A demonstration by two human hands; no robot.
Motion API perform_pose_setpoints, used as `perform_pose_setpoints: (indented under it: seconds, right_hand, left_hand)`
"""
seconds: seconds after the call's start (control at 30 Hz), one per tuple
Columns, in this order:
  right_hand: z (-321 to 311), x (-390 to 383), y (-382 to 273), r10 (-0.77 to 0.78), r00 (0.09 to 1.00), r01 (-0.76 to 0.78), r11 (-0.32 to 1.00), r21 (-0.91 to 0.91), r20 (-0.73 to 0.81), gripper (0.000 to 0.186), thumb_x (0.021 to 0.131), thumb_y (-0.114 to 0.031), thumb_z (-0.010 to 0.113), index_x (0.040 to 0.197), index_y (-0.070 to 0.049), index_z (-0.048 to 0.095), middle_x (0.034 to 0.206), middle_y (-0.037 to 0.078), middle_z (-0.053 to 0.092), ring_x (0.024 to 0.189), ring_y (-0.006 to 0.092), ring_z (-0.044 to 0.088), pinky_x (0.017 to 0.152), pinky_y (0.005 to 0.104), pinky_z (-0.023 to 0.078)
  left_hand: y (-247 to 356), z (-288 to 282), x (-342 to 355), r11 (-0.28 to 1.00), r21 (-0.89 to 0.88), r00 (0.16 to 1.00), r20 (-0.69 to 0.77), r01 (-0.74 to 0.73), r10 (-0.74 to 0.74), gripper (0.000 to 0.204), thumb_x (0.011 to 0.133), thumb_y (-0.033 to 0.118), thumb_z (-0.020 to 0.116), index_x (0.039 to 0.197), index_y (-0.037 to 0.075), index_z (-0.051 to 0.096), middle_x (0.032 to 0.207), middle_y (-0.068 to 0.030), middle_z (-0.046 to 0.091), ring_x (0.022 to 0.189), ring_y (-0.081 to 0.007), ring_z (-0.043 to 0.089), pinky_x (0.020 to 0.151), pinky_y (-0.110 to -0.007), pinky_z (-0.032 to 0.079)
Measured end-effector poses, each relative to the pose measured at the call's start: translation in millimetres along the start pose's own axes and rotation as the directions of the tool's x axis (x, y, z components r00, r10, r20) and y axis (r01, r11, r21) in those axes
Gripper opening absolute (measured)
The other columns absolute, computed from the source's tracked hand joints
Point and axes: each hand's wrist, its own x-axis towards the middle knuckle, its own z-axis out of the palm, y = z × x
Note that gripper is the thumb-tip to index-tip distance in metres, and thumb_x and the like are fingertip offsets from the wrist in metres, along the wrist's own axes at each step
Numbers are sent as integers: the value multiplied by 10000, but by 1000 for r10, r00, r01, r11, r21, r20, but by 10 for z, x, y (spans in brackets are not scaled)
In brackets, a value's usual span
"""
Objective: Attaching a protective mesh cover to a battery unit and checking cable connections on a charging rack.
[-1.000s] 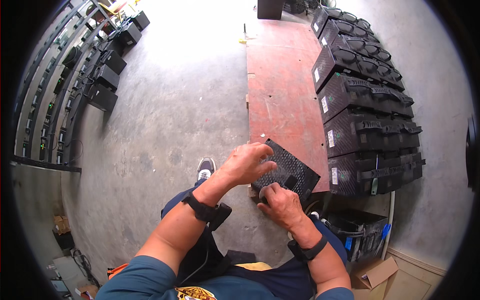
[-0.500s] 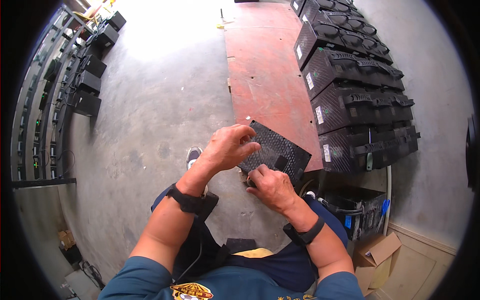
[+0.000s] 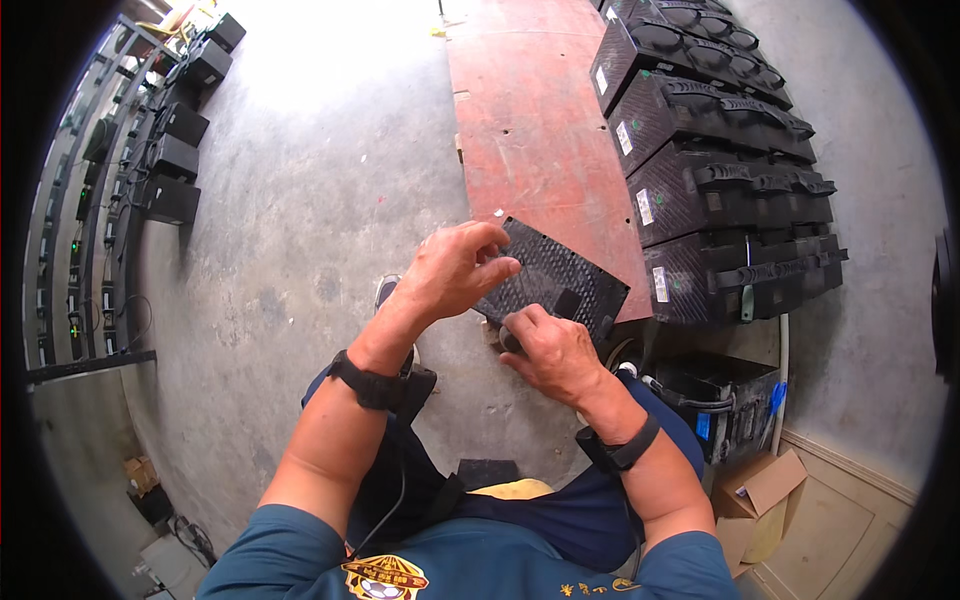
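The panel [image 3: 550,260] sits askew over the near end of the red board [image 3: 540,130], left of the black cases [image 3: 690,200]; the left hand [image 3: 455,268] is at its left side, fingers curled, thumb apart, and whether it pinches anything I cannot tell; the right hand [image 3: 555,355] is at the near edge, fingers bent around what seems a small dark round thing [image 3: 509,341]; compared with half a second ago, both hands keep nearly the same pose, so work on the panel seems barely advanced.
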Motion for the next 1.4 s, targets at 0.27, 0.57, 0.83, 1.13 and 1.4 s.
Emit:
perform_pose_setpoints:
  seconds: [0.27,0.57,0.83,1.13,1.4]
  right_hand:
    - [-9,-32,36,-33,999,33,999,-6,-2,299,780,-171,809,1005,-82,634,885,97,647,738,333,711,636,426,581]
    - [86,-40,55,-97,986,99,995,9,-133,311,767,-209,827,935,-63,611,884,110,640,756,329,705,656,425,583]
    - [18,14,-7,-4,999,4,1000,-11,42,331,764,-191,815,1007,-67,627,962,121,653,798,350,706,686,444,583]
    - [-172,-25,-25,14,996,-17,999,27,90,375,704,-118,844,1027,-94,656,981,105,694,860,352,703,722,455,567]
    - [-106,50,-48,-64,997,68,988,138,-37,365,686,-136,875,987,-103,673,918,109,668,786,348,687,691,455,553]
  left_hand:
    - [28,32,-5,1000,13,1000,4,-3,3,404,888,302,758,1139,-9,699,977,-183,740,902,-299,716,798,-387,559]
    - [61,40,14,1000,-3,1000,-1,12,-12,389,888,290,764,1138,-1,703,987,-181,741,911,-287,721,798,-385,560]
    - [-67,64,-23,1000,11,999,-47,-15,16,361,853,286,782,1090,24,709,942,-165,731,902,-308,715,810,-400,561]
    - [-27,165,35,993,60,993,-48,-103,106,361,848,306,773,1057,20,702,1000,-179,721,974,-361,698,859,-439,549]
    - [-63,124,-11,994,65,995,-45,-83,86,354,856,297,773,1077,31,696,1042,-180,709,997,-372,684,861,-443,546]
